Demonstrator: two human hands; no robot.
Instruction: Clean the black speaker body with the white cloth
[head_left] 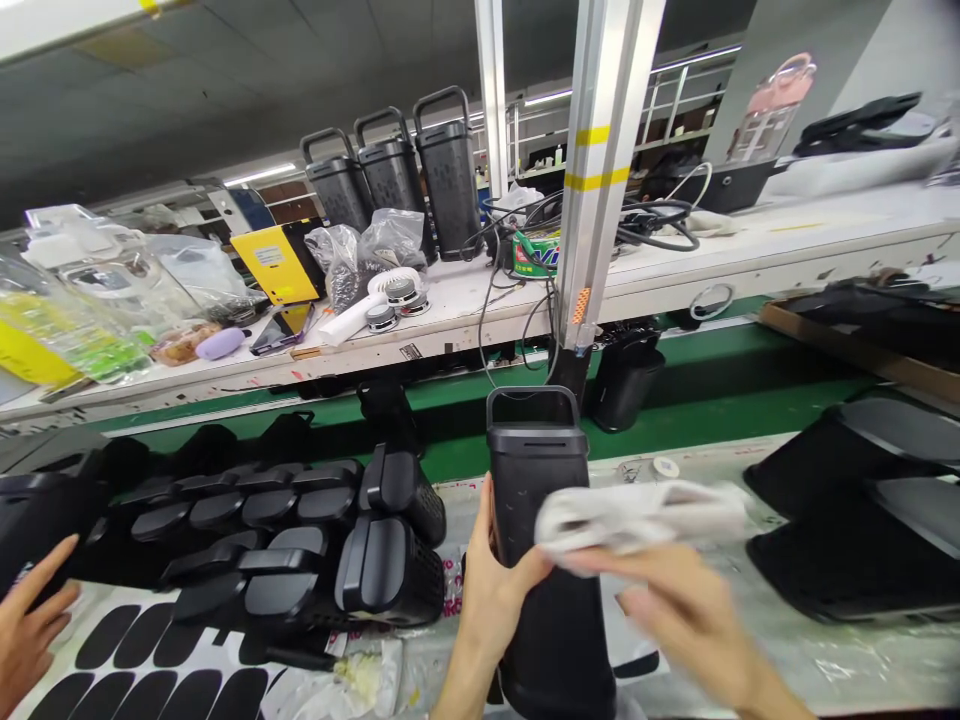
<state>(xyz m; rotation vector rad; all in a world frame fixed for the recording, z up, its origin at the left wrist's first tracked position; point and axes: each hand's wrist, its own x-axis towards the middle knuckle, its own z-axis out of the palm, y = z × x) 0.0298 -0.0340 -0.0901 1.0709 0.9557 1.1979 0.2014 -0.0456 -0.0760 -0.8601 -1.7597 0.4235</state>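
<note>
A tall black casing with a carry handle [555,640] stands upright before me, leaning slightly. My left hand [491,595] grips its left side, thumb across the front. A crumpled white cloth [667,512], blurred by motion, is in my right hand [682,595], whose fingers are closed round its lower edge. The cloth passes in front of the casing's right side; I cannot tell whether it touches the surface. The casing's back is out of sight.
Several similar black casings [390,570] crowd the bench at left, beside black adhesive-looking pads [135,635]. Another person's hand [34,610] touches a casing at far left. More black casings [862,540] lie at right. A metal post [600,180] rises behind, by a cluttered shelf [465,305].
</note>
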